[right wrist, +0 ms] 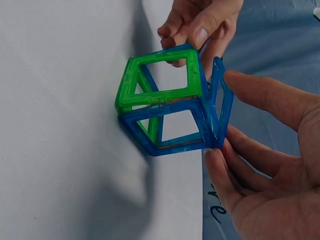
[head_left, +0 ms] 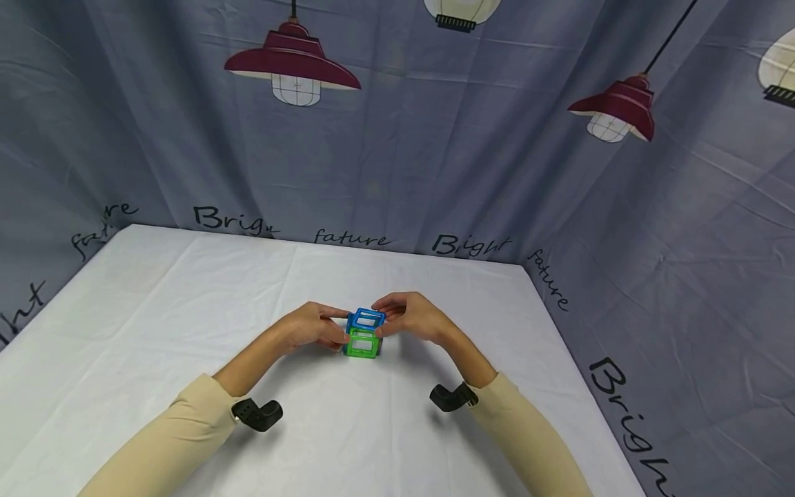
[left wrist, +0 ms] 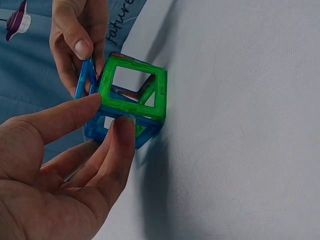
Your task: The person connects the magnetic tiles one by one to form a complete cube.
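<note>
Between the two hands stands a small cube of magnetic tiles (head_left: 362, 354), see-through frames in green and blue. Its green front tile (left wrist: 132, 106) faces me. Another blue square tile (right wrist: 226, 115) sits at the cube's top, tilted up at an angle along one edge. My left hand (head_left: 308, 324) holds the cube's left side, thumb at the front edge and fingertips against the blue side tile. My right hand (head_left: 415, 316) pinches the tilted blue tile between thumb and fingers, seen closely in the right wrist view. The cube's base rests at the white cloth.
A white cloth (head_left: 205, 304) covers the table, with light creases. Behind and to the right hangs a grey-blue curtain (head_left: 397, 152) printed with lamps and lettering. Each wrist carries a black strap mount (head_left: 257, 414) below the beige sleeve.
</note>
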A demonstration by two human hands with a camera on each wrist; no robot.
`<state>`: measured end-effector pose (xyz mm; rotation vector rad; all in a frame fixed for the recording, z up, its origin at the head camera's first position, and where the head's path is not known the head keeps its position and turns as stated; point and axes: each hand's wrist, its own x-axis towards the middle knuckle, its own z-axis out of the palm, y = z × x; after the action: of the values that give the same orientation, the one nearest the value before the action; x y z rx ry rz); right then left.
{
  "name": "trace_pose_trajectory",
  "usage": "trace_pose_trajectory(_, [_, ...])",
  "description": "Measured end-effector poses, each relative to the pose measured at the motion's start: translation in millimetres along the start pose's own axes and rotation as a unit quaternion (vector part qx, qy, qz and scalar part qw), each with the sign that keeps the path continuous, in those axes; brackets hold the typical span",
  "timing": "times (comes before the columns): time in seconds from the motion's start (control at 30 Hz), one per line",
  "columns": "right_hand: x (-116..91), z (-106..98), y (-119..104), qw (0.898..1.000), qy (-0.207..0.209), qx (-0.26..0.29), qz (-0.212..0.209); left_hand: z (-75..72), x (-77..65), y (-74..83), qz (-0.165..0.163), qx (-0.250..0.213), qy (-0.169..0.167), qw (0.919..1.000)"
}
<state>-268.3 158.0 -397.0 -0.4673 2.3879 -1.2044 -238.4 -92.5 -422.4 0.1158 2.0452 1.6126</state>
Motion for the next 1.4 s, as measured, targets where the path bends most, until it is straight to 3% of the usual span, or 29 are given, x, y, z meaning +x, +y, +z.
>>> trace_pose_trajectory(0.67, [-6,4,-1,0.999,-0.022,-0.032,-0.032,-0.1,1.6,-0.7,-0.002,0.011,-0.001,0.9999])
trace_pose_trajectory(0.93, [-8,7,-1,0.998,-0.016,-0.034,-0.041,0.4,-0.1,-0.3,0.010,0.016,0.002,0.9998])
trace_pose_trajectory(1.4, [-10,12,2,0.999,0.012,-0.047,-0.025,3.3,-1.3,0.6,0.000,0.021,0.008,0.9998])
